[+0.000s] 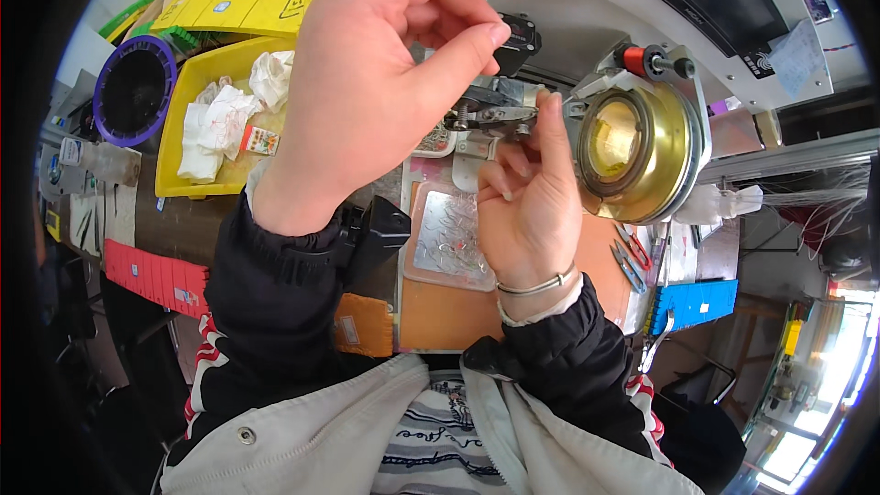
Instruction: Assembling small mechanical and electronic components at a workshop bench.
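Note:
My left hand (380, 82) is raised over the middle of the bench, back of the hand upward. Its index finger and thumb are stretched out and apart, the other fingers bent, and I see nothing between them. Lower and to the right, my right hand (532, 211) reaches up to the small metal clamp mechanism (495, 115) of a bench machine. One digit points up beside that mechanism while the other fingers curl in; anything pinched there is too small to make out. A shallow clear tray of small metal hooks (449, 234) lies between my forearms.
A gold-coloured round spool (623, 151) sits right of my right hand, below a red bobbin (632, 60). To the left stands a yellow bin (170, 165) with crumpled white paper. Pliers (627, 266) and red-handled snips (634, 247) lie at the right. A purple-rimmed round container (101, 92) stands far left.

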### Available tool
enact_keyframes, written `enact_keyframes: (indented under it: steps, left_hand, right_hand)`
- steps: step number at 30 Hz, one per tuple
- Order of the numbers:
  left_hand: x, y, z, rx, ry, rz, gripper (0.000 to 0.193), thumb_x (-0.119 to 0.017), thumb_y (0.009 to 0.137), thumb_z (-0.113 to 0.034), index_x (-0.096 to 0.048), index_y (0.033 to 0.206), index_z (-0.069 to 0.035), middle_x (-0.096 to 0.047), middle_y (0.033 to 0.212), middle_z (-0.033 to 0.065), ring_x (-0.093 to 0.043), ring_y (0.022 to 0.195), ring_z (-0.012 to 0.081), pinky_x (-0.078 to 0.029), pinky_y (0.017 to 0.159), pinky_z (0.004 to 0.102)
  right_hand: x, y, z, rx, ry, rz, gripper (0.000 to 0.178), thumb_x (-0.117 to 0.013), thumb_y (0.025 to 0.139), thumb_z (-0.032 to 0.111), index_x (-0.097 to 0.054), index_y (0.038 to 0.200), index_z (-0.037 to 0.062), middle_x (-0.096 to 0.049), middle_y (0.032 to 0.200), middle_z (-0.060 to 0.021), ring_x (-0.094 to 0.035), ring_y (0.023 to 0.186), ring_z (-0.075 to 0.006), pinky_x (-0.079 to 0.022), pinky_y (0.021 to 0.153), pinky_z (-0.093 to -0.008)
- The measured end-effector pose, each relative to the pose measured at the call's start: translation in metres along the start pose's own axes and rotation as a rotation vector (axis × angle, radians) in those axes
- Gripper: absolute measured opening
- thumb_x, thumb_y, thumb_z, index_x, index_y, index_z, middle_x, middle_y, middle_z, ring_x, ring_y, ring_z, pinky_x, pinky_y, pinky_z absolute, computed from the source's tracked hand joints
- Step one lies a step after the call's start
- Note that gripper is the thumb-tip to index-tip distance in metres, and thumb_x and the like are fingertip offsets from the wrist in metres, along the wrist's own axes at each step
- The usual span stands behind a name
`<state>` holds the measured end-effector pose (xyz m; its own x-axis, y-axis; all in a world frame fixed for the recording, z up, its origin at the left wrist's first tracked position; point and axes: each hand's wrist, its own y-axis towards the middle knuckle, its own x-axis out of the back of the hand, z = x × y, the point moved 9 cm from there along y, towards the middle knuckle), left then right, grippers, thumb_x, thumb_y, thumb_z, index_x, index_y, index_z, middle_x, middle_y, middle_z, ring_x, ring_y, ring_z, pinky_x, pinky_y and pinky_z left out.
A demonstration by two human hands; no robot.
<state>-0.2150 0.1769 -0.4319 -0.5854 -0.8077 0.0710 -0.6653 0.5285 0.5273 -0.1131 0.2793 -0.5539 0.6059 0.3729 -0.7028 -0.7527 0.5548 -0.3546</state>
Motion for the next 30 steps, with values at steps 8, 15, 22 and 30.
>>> enact_keyframes:
  steps: [8, 15, 22, 30]
  left_hand:
    - [-0.01, 0.0, 0.003, 0.042, 0.074, 0.107, 0.025, -0.063, 0.089, 0.004, -0.064, 0.114, 0.002, -0.066, 0.089, 0.0036, -0.063, 0.081, 0.0087, -0.05, 0.074, 0.0218]
    - [-0.02, -0.003, 0.013, 0.052, 0.155, 0.179, 0.024, -0.064, 0.088, 0.002, -0.065, 0.112, -0.001, -0.065, 0.088, 0.0015, -0.062, 0.082, 0.0077, -0.049, 0.075, 0.0216]
    - [-0.017, 0.0, 0.011, 0.025, 0.139, 0.161, 0.023, -0.064, 0.089, 0.001, -0.066, 0.112, -0.002, -0.065, 0.088, 0.0008, -0.063, 0.084, 0.0077, -0.049, 0.077, 0.0221]
    - [-0.019, -0.001, 0.01, 0.03, 0.179, 0.185, 0.023, -0.063, 0.089, 0.001, -0.066, 0.112, -0.002, -0.065, 0.088, 0.0013, -0.063, 0.084, 0.0077, -0.049, 0.077, 0.0222]
  right_hand:
    - [0.011, -0.02, 0.01, 0.234, -0.122, 0.053, 0.013, -0.058, 0.102, 0.021, -0.058, 0.106, 0.008, -0.044, 0.075, 0.0065, -0.035, 0.059, -0.0018, -0.026, 0.05, -0.0193]
    - [-0.013, -0.028, 0.036, 0.654, -0.441, 0.172, 0.012, -0.047, 0.106, 0.015, -0.05, 0.11, 0.005, -0.049, 0.076, 0.0002, -0.041, 0.06, -0.0063, -0.031, 0.049, -0.0199]
    - [0.002, -0.023, 0.022, 0.389, -0.169, 0.074, 0.03, -0.055, 0.101, 0.024, -0.048, 0.122, 0.0043, -0.051, 0.101, -0.0007, -0.045, 0.067, -0.0055, -0.035, 0.054, -0.0212]
    - [-0.003, -0.005, 0.011, 0.096, -0.106, 0.061, 0.02, -0.059, 0.101, 0.022, -0.06, 0.114, 0.0068, -0.045, 0.081, 0.008, -0.034, 0.061, -0.0005, -0.025, 0.05, -0.0188]
